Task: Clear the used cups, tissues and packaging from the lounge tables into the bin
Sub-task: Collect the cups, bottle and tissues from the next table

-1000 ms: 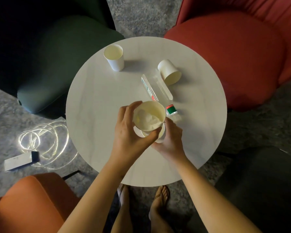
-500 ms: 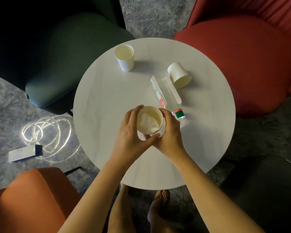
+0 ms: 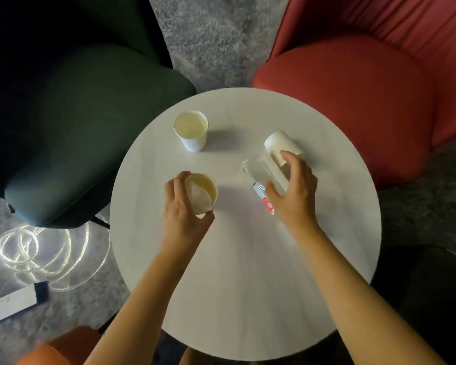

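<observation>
On the round white table (image 3: 248, 272) my left hand (image 3: 182, 214) grips a paper cup (image 3: 204, 191) with a crumpled tissue stuffed inside. My right hand (image 3: 295, 191) arches over a clear plastic packet (image 3: 256, 175) with a red end, thumb on its near side and fingers curled over its far side. A paper cup (image 3: 279, 143) lies tipped on its side just beyond those fingers. Another paper cup (image 3: 191, 130) stands upright at the table's far left. The small green-capped bottle seen earlier is hidden.
A dark green chair (image 3: 90, 114) stands at the far left, a red chair (image 3: 353, 101) at the far right, an orange chair (image 3: 63, 346) near left, a dark seat (image 3: 427, 299) near right. A glowing coiled strip (image 3: 37, 248) and a white box (image 3: 11, 304) lie on the carpet.
My right hand has left the cup and moved right and away, onto the clear packet. My left hand now holds the tissue-filled cup alone, shifted left.
</observation>
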